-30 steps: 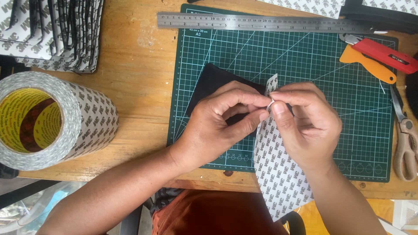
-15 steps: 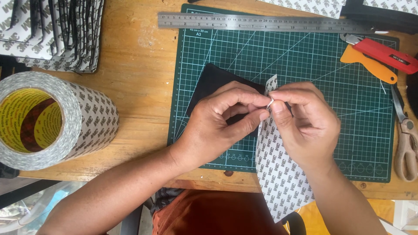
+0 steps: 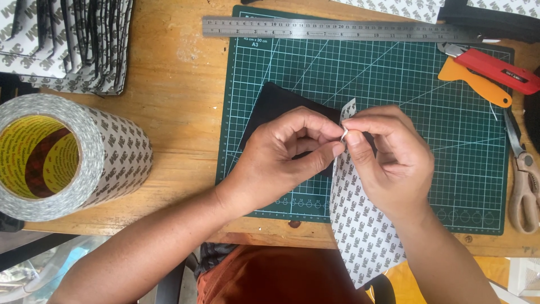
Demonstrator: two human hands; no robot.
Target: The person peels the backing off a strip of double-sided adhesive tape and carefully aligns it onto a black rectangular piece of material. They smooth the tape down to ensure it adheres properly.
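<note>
1. Wooden bench [image 3: 180,84] carries a green cutting mat [image 3: 394,112], with a steel ruler [image 3: 337,29] along its top edge and a big tape roll [image 3: 67,157] well to the left.
2. Left hand [image 3: 281,157] and right hand [image 3: 388,157] meet over a black piece [image 3: 275,101] on the mat, fingers pinched on the top corner of a patterned backing sheet [image 3: 360,236].
3. Peeling likely goes best slowly, gripping only the corner and keeping the black piece flat.

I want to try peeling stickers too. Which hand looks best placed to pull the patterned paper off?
Probably the right hand: it pinches the white patterned backing sheet's corner, while the left hand steadies the black flat piece.
</note>
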